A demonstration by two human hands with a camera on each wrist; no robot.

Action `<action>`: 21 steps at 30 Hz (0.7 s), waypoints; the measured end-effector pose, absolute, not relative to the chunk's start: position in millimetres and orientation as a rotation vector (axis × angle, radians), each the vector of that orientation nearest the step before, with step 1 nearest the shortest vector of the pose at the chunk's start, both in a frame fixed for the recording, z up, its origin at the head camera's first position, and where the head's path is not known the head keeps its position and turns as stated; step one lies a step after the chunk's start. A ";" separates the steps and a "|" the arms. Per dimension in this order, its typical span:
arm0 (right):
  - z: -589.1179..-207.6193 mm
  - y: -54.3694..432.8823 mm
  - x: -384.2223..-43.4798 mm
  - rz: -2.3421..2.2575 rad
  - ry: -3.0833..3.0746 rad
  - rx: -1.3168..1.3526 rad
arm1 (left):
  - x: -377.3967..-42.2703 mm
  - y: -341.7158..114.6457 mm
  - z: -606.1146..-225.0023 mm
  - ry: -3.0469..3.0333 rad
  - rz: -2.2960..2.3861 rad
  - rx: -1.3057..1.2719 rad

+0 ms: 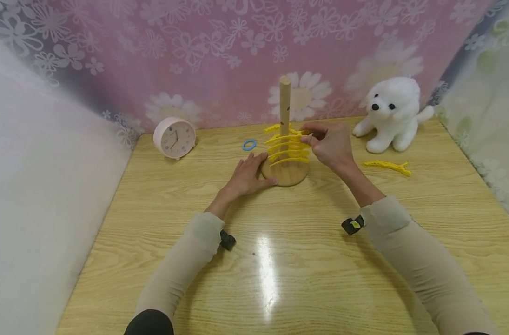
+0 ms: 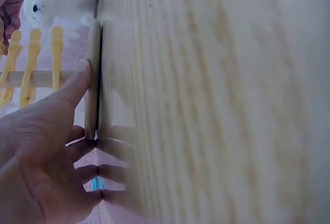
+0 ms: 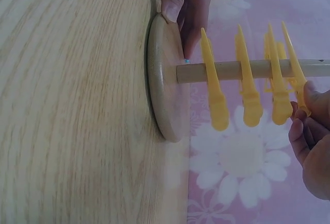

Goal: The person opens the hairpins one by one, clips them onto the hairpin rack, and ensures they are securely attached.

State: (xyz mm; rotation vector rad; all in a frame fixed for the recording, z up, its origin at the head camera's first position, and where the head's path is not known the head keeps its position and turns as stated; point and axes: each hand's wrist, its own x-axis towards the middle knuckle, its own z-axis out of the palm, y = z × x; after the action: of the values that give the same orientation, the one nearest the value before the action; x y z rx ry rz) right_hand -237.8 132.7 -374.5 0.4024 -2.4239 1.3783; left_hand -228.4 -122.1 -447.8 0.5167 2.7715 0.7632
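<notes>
A wooden post stands upright on a round wooden base. Several yellow hair clips are attached along the post, one above another. With thumb and fingertips, my right hand pinches the end of an upper yellow hair clip at the post. My left hand rests against the left side of the base, thumb on its edge, the other fingers spread with tips on the table. Another yellow hair clip lies on the table to the right of my right hand.
A blue ring lies behind my left hand. At the back left stands a round pink alarm clock, and a white toy dog sits at the back right. A floral-patterned backdrop rises behind the wooden table.
</notes>
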 end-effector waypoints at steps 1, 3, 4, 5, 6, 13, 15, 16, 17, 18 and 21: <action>-374.8 133.1 -237.7 1.387 -2.424 0.401 | -228.4 -122.1 -447.8 2.771 0.762 0.515; -375.4 134.2 -237.4 1.403 -2.422 0.401 | -228.4 -122.1 -448.0 2.770 0.760 0.510; -375.7 134.7 -237.3 1.407 -2.423 0.401 | -228.5 -122.0 -448.2 2.770 0.758 0.508; -375.9 135.2 -237.1 1.402 -2.424 0.402 | -228.3 -122.1 -448.2 2.771 0.757 0.504; -376.1 135.6 -237.1 1.395 -2.424 0.406 | -228.2 -122.2 -448.4 2.771 0.757 0.500; -376.0 137.2 -237.7 1.369 -2.407 0.451 | -228.8 -122.5 -448.4 2.771 0.750 0.493; -376.7 138.0 -238.1 1.374 -2.406 0.455 | -228.6 -122.2 -448.1 2.769 0.750 0.493; -377.1 138.5 -238.3 1.376 -2.407 0.455 | -228.5 -122.1 -448.1 2.768 0.748 0.494; -377.7 139.2 -238.5 1.379 -2.409 0.456 | -228.5 -121.9 -448.0 2.768 0.746 0.495; -378.2 139.8 -238.8 1.376 -2.412 0.457 | -228.7 -121.8 -448.2 2.767 0.745 0.496; -378.7 141.7 -239.0 1.372 -2.422 0.466 | -229.1 -121.4 -448.3 2.766 0.743 0.498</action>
State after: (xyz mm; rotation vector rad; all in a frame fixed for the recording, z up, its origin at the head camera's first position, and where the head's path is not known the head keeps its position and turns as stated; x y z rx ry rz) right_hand -239.0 141.7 -378.7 0.4663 -2.4221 1.3716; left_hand -229.1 -121.4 -448.3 0.4984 2.7662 0.7430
